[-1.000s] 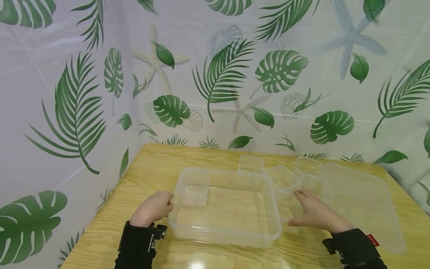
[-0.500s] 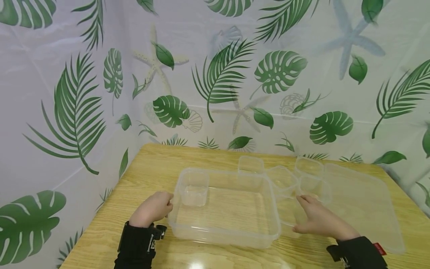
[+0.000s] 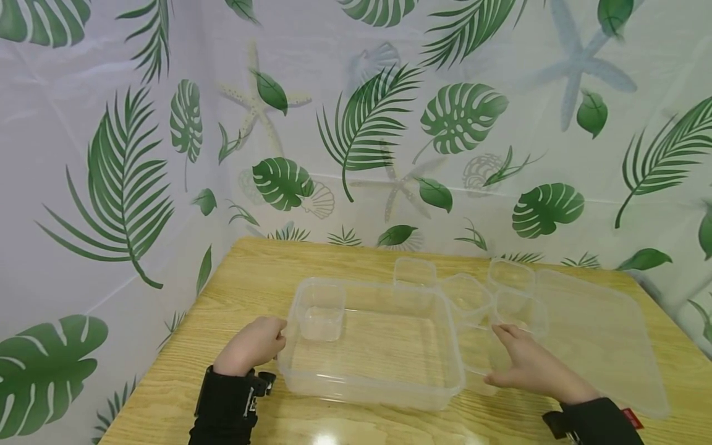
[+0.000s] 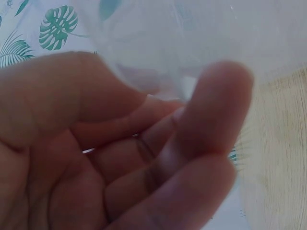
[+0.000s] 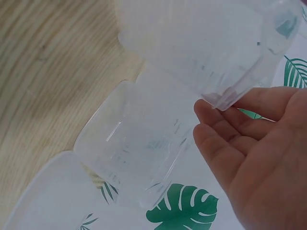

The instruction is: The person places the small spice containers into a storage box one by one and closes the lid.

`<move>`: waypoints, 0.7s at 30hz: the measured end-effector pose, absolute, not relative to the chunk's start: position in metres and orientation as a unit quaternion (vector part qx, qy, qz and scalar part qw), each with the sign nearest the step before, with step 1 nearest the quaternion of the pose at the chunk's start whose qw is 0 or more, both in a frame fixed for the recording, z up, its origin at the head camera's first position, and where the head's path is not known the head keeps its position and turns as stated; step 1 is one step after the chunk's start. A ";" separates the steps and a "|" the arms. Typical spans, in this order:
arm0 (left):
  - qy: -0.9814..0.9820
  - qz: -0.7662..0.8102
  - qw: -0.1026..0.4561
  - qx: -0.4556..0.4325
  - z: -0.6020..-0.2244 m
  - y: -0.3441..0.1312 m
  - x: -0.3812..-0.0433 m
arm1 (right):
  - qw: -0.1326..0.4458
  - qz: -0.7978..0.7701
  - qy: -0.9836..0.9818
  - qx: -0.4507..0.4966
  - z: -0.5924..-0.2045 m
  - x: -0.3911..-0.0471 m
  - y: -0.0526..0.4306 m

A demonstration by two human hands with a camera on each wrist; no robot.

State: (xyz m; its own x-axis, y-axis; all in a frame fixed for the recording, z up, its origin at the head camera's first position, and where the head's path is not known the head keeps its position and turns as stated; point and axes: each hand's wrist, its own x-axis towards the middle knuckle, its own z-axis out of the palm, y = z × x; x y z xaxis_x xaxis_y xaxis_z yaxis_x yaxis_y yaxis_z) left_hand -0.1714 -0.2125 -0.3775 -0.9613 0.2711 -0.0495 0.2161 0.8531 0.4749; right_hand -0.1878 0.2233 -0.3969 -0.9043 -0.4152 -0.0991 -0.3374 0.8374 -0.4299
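Observation:
At the left end of a large clear plastic box (image 3: 372, 395), my left hand (image 3: 253, 346) pinches the rim, as the left wrist view shows with its curled fingers (image 4: 218, 110). Inside the box's back left corner stands a small clear square container (image 3: 322, 324). To the right of the box, my right hand (image 3: 536, 371) holds another small clear container (image 3: 479, 355) by its edge. In the right wrist view, that hand's fingertips (image 5: 204, 112) meet the corner of this container; its outline in the head view is faint.
Behind the right hand are more small clear containers: one (image 3: 466, 293) near the box, two (image 3: 512, 275) stacked close together, one (image 3: 415, 272) behind the box. A large clear lid (image 3: 603, 346) lies at the right. The wooden table (image 3: 250, 266) meets a leaf-patterned sheet (image 3: 356, 154).
My right hand has shifted slightly right and toward me, with the small container appearing to come along. My left hand and the large box have stayed put.

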 end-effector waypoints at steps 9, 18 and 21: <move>0.961 0.238 0.058 0.126 -0.377 -0.212 -0.171 | 0.069 -0.209 0.955 -0.200 -0.400 -0.185 0.225; 0.962 0.236 0.059 0.127 -0.377 -0.211 -0.171 | 0.051 -0.217 0.956 -0.192 -0.400 -0.180 0.228; 0.962 0.235 0.059 0.127 -0.378 -0.211 -0.171 | 0.032 -0.209 0.958 -0.193 -0.398 -0.178 0.230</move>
State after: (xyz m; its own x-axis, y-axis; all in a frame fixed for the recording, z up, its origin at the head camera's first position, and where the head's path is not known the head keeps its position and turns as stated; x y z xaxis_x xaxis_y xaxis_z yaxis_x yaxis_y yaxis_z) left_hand -0.1715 -0.2114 -0.3779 -0.9606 0.2726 -0.0538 0.2171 0.8573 0.4668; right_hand -0.1780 0.2302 -0.3982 -0.9238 -0.3824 0.0196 -0.3559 0.8387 -0.4122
